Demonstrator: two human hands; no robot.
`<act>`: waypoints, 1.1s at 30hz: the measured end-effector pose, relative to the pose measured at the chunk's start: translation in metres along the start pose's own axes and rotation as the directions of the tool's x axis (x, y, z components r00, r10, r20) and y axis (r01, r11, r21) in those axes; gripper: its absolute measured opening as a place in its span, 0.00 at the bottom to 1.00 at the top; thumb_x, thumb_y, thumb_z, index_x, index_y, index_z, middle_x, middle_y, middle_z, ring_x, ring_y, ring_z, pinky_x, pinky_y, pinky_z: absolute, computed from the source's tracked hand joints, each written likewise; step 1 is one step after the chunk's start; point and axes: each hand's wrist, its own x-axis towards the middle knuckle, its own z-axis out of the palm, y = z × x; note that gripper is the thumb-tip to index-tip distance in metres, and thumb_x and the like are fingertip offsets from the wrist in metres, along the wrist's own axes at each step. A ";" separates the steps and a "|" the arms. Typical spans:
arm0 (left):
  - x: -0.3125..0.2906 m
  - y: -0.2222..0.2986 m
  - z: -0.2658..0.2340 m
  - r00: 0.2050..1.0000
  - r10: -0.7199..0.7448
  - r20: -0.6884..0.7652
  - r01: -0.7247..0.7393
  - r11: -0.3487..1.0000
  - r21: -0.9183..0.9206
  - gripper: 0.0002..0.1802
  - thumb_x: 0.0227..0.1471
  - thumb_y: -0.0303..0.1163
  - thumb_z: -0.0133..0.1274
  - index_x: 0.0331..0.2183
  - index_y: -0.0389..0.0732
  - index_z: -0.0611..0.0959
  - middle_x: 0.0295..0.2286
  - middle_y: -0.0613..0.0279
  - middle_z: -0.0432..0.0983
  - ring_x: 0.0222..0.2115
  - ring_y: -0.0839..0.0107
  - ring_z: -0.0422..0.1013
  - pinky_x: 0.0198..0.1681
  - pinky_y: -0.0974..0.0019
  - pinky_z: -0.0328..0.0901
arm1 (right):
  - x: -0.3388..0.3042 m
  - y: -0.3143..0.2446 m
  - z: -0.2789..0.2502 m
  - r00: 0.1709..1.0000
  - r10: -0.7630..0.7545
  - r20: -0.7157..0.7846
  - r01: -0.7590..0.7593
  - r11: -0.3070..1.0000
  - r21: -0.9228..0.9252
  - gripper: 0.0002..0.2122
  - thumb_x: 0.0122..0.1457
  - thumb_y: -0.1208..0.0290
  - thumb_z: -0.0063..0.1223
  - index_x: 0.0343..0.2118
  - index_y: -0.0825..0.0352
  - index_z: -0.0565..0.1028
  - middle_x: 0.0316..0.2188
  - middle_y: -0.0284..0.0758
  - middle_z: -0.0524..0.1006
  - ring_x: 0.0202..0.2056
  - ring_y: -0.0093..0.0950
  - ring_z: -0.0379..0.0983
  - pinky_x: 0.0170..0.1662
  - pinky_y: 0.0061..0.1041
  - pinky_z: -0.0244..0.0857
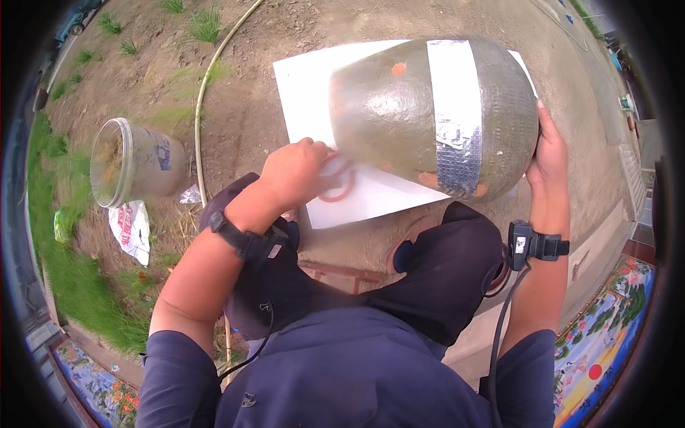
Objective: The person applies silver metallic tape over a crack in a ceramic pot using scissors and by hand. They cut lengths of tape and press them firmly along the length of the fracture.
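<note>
A large olive-green glazed jar (389, 107) lies on its side on a white sheet (303, 93), its narrower end toward the left. A band of silver foil tape (458, 121) runs around the jar's body, creased in its lower half. My right hand (548, 153) grips the jar's wide right end, thumb up along the edge and fingers partly hidden behind it. By the narrow end, my left hand (300, 171) is closed, its fingertips at a red loop-shaped thing (337, 194) over the sheet. That red thing is slightly blurred, and its exact kind does not show.
A clear plastic bucket (158, 164) lies tipped on the soil at left, with a white plastic bag (132, 232) beside it. A pale hose (201, 121) crosses the ground. My knees flank the sheet's near edge, with a reddish low frame (342, 274) between them.
</note>
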 end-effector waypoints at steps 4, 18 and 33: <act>0.008 0.016 0.003 0.996 0.052 0.067 -0.063 0.983 0.173 0.20 0.46 0.44 0.61 0.37 0.39 0.81 0.37 0.51 0.76 0.38 0.53 0.76 0.41 0.54 0.72 | 0.003 -0.002 -0.001 1.000 0.028 0.009 -0.027 0.999 -0.026 0.19 0.68 0.65 0.45 0.53 0.76 0.72 0.48 0.41 0.77 0.49 0.30 0.74 0.52 0.29 0.67; 0.015 -0.037 -0.004 0.964 -0.247 -0.094 0.251 0.968 0.031 0.20 0.42 0.42 0.60 0.32 0.35 0.79 0.30 0.45 0.80 0.34 0.49 0.78 0.40 0.52 0.72 | 0.004 0.000 -0.001 0.999 0.023 0.045 -0.018 0.993 -0.113 0.19 0.69 0.62 0.43 0.53 0.75 0.72 0.48 0.42 0.78 0.47 0.29 0.76 0.50 0.29 0.69; 0.026 -0.032 -0.002 0.916 -0.283 -0.285 0.249 0.957 -0.151 0.22 0.53 0.45 0.58 0.37 0.34 0.80 0.31 0.47 0.80 0.35 0.52 0.78 0.39 0.55 0.71 | -0.004 -0.003 0.009 0.996 -0.084 0.020 0.086 0.977 -0.194 0.18 0.67 0.63 0.48 0.47 0.75 0.76 0.42 0.40 0.80 0.42 0.26 0.76 0.46 0.25 0.68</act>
